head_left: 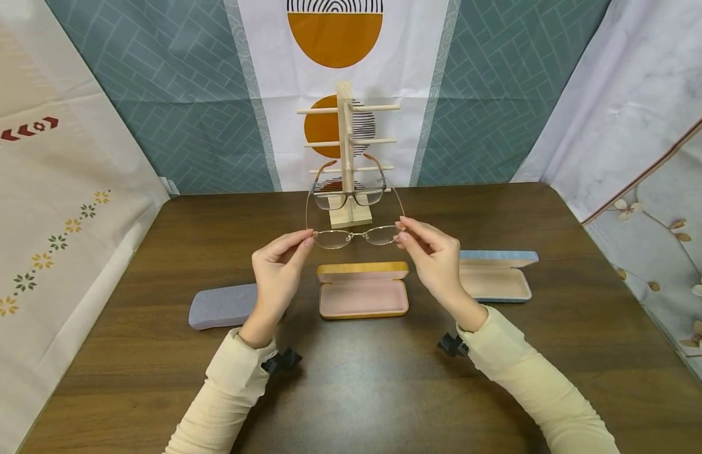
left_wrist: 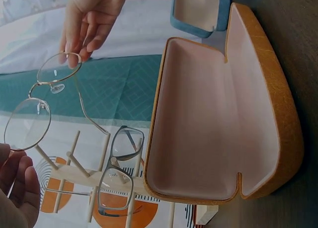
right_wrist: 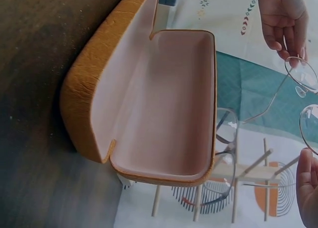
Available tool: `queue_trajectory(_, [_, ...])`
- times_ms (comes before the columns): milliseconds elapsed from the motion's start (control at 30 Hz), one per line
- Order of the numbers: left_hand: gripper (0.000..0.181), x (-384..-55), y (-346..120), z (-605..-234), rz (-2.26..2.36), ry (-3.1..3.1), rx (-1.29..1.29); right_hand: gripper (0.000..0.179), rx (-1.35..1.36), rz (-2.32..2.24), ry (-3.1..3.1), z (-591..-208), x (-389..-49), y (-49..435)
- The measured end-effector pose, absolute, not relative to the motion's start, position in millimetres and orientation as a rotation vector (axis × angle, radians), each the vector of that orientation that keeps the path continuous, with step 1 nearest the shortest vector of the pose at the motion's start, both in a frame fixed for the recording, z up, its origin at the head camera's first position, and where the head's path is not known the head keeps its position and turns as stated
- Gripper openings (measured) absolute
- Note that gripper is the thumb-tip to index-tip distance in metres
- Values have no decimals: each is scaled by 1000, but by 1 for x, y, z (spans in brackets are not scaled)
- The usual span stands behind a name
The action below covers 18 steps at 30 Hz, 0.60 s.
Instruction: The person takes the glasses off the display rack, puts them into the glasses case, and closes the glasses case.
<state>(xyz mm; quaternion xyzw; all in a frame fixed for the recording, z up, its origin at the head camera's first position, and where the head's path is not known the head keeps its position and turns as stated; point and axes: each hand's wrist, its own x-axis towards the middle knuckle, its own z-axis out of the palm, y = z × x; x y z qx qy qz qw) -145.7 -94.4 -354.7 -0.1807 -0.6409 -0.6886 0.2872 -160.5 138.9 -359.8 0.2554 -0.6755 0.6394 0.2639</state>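
Note:
Both hands hold up a pair of thin gold-rimmed eyeglasses point(head_left: 331, 239) above the table, temples unfolded and pointing away. The left hand point(head_left: 281, 265) pinches one end of the frame between thumb and fingers. At the other end the right hand point(head_left: 433, 255) pinches near the hinge. Below the hands an orange-yellow glasses case point(head_left: 363, 299) lies with its lid raised, showing a bare pink lining. Behind, dark-framed eyeglasses point(head_left: 345, 200) rest on the lowest part of a wooden display stand point(head_left: 346, 139).
A closed grey-blue glasses case point(head_left: 223, 306) lies by the left forearm. To the right, partly behind the right hand, is an open blue case point(head_left: 494, 277) with a beige lining. The brown wooden table point(head_left: 356, 384) meets hanging cloths at the back and sides.

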Motion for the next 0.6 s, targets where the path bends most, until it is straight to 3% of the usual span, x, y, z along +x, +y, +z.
queue_trajectory(600, [12, -143, -93, -363, -1881, -1710, -464, 25, 691, 1740, -1827, -371, -160, 140])
